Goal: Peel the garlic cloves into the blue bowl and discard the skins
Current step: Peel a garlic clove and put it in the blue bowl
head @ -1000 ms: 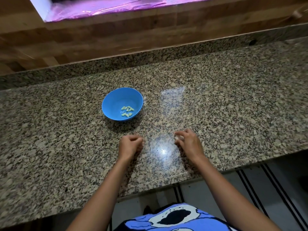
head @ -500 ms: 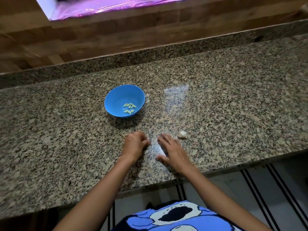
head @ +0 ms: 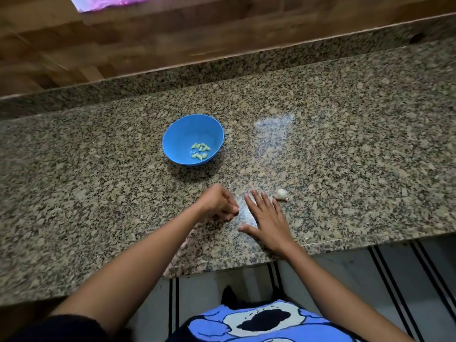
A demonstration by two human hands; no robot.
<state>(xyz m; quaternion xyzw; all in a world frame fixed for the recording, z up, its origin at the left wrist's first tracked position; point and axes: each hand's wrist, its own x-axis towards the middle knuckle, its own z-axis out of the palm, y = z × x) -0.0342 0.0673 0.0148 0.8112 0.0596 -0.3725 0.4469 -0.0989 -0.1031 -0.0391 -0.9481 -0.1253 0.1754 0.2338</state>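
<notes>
Lying flat now, right hand [head: 267, 218] has released the garlic [head: 280, 194]; left hand [head: 218, 203] stays clenched.

We list: a speckled granite counter [head: 345, 144] running left to right, with a pale patch of glare [head: 274, 127] right of centre. At its far edge, a low granite upstand [head: 296, 58]. Beyond it, wood panelling [head: 172, 33] and a pink-lit strip [head: 106, 2], far left. Nearest, a pale floor [head: 345, 272] with dark stripes, and a blue printed garment [head: 259, 322].
</notes>
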